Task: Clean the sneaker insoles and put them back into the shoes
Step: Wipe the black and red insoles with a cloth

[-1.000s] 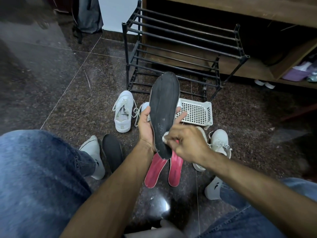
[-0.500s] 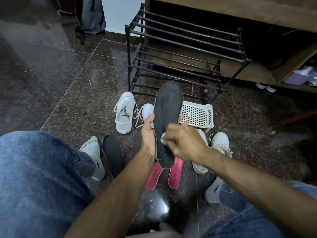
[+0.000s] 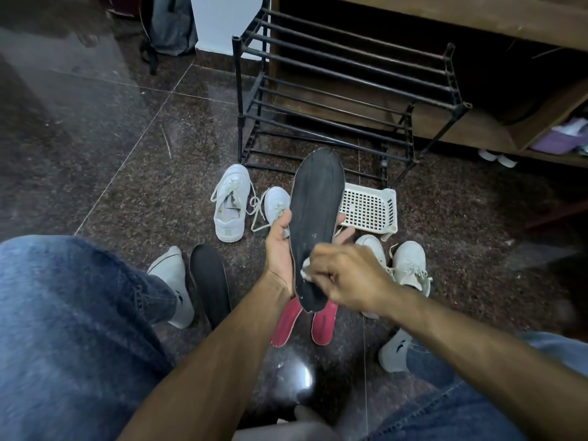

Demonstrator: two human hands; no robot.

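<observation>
Left hand (image 3: 280, 249) grips the black insole (image 3: 315, 224) mid-frame; right hand (image 3: 346, 278) pinches a white wipe (image 3: 306, 269) against it, hiding red insoles (image 3: 321, 323) and white sneakers (image 3: 229, 206) behind.

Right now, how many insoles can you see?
4: one black insole held up in the left hand, another black one on the floor, two red insoles beneath the hands.

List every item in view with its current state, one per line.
Left hand: grips the held black insole, upright.
Right hand: pinches a white wipe against it.
Second black insole: flat on the floor.
Red insoles: lying side by side.
White sneakers: unlaced, on the floor.
White basket: upside down.
Shoe rack: bare shelves.
</observation>
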